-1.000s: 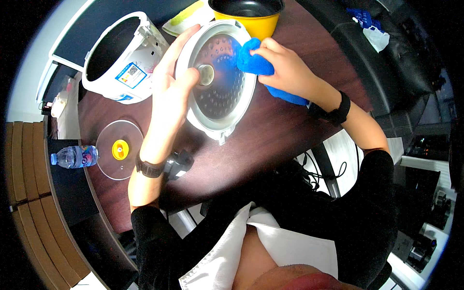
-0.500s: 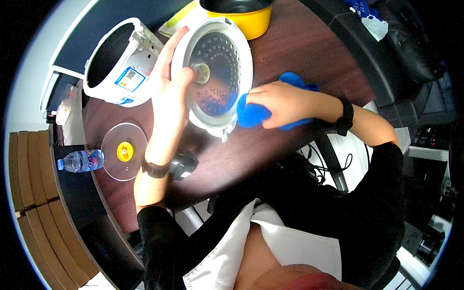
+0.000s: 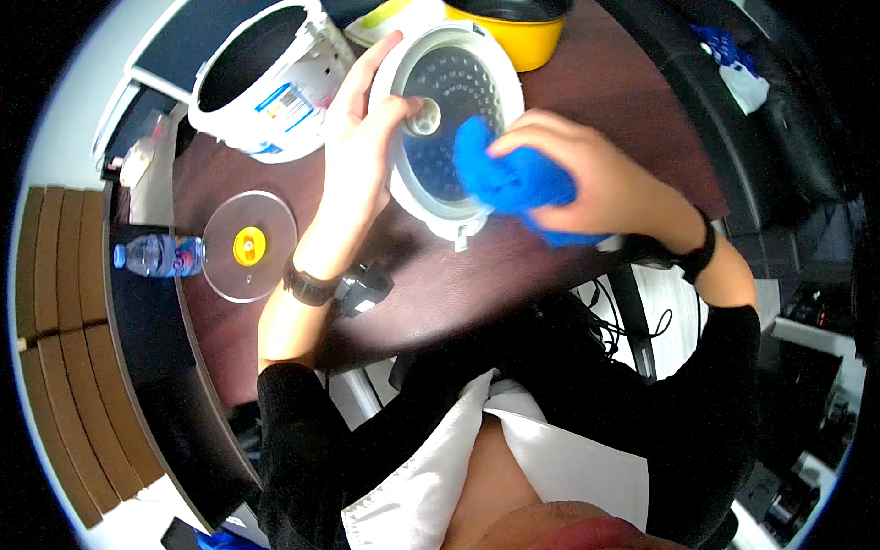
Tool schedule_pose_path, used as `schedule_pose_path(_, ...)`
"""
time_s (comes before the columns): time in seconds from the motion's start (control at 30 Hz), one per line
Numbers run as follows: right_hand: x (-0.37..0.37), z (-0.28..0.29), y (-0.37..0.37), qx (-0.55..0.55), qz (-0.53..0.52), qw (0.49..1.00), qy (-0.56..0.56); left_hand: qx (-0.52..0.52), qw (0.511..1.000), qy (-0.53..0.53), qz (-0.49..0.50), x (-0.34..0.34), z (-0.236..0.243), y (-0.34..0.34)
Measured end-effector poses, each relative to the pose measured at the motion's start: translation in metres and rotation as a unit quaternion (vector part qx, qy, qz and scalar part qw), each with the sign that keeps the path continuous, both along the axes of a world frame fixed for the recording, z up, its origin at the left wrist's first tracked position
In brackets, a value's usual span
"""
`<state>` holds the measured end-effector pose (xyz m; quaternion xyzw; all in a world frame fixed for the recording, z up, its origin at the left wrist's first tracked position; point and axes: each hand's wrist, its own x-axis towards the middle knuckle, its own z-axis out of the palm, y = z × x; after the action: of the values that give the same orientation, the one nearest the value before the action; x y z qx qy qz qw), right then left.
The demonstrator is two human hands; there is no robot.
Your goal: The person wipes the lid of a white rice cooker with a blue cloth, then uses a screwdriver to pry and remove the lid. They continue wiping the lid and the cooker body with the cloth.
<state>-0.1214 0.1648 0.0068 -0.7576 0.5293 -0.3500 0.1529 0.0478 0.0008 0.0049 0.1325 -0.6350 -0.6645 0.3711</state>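
Tilted up in my left hand (image 3: 357,156) is a white appliance lid (image 3: 394,183) with a dimpled metal inner plate (image 3: 449,78) and a round centre fitting. Its rim is gripped at the left side, my thumb near the fitting. My right hand (image 3: 596,174) grips a bunched blue cloth (image 3: 495,165) over the plate's lower right, hiding part of it; motion blurs the fingers. Left of the lid sits a white cooker body (image 3: 302,105) with a dark interior and a label. A yellow pot (image 3: 527,41) with black inside stands behind the lid.
A clear round lid with yellow knob (image 3: 249,246) lies on the left of the dark wood table (image 3: 467,293), beside a plastic bottle (image 3: 160,255). A yellow-green cloth (image 3: 380,14) is at the back, a black object (image 3: 362,289) by my left wrist, black seating (image 3: 733,156) at right.
The blue cloth in my right hand went down the lid's right side, then came up and inward over the plate. The surroundings have shifted in view; my left hand still holds the lid.
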Motion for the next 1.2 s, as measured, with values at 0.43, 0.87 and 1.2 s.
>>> schedule_pose_path(0.43, -0.103, -0.040, 0.000, 0.164, -0.186, 0.935, 0.252, 0.115, 0.987, 0.058, 0.094, 0.099, -0.002, -0.021)
schedule_pose_path(0.87, -0.001, -0.038, -0.077, 0.221, -0.128, 0.923, 0.287, 0.189, 0.957, 0.077, 0.207, 0.161, -0.025, -0.025)
schedule_pose_path(1.2, 0.038, -0.071, -0.112, 0.372, -0.094, 0.912, 0.148, 0.152, 0.968, 0.072, 0.184, 0.150, -0.034, -0.028)
